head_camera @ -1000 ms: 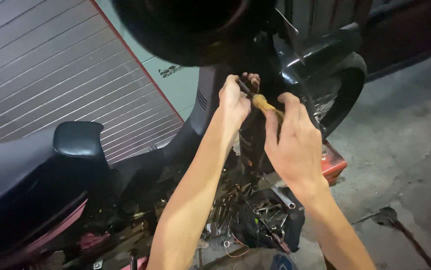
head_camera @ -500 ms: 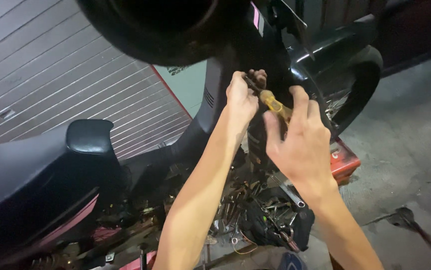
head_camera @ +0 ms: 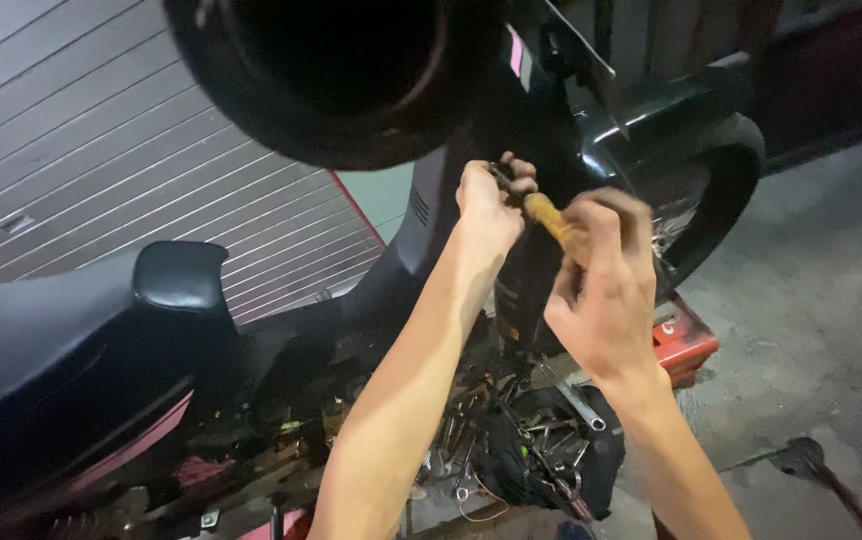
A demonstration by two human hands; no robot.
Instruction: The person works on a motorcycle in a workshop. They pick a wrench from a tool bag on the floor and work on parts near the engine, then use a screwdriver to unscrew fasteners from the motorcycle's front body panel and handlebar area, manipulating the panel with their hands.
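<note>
A black motorbike (head_camera: 421, 230) fills the middle of the head view, its front wheel (head_camera: 716, 190) at the right and its seat (head_camera: 71, 330) at the left. My left hand (head_camera: 488, 203) is curled against the bike's front body panel, fingers closed on a small dark part there. My right hand (head_camera: 606, 290) grips a screwdriver with a yellow handle (head_camera: 548, 217), its tip pointing toward my left hand. The right hand is blurred.
A round black shape (head_camera: 331, 70) hangs at the top. A grey roller shutter (head_camera: 101, 130) stands behind the bike. An open toolbox (head_camera: 541, 440) full of wrenches lies on the concrete floor below my arms, with a red case (head_camera: 686, 340) beside it.
The view has shifted so the bike and both hands sit a little further right and lower. My right hand has turned at the wrist with the screwdriver. The left hand stays on the panel.
</note>
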